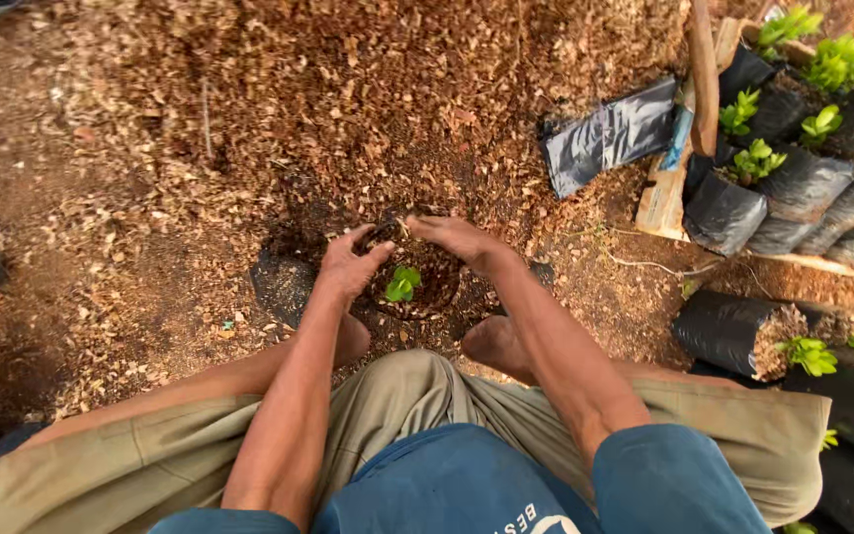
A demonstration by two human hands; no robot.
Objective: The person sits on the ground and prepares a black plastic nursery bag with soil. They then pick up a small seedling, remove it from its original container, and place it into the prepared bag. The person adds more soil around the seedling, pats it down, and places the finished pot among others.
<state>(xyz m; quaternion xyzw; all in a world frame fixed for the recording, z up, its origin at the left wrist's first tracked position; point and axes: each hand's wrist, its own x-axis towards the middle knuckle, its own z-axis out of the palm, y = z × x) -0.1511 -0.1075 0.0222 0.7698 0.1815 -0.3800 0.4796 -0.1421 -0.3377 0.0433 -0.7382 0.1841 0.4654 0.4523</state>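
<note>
A black plastic grow bag filled with brown wood-chip mix stands on the ground between my bare feet. A small green seedling sits in the middle of its filling. My left hand rests on the bag's left rim, fingers curled over the mix. My right hand reaches over the far rim, fingertips pinching into the mix near the left hand's fingers. Both hands touch the filling around the seedling; whether either grips anything is hidden.
Wood chips cover the ground. An empty black bag lies flat at the upper right beside a wooden plank. Several filled bags with seedlings are stacked at the right, more lying lower right.
</note>
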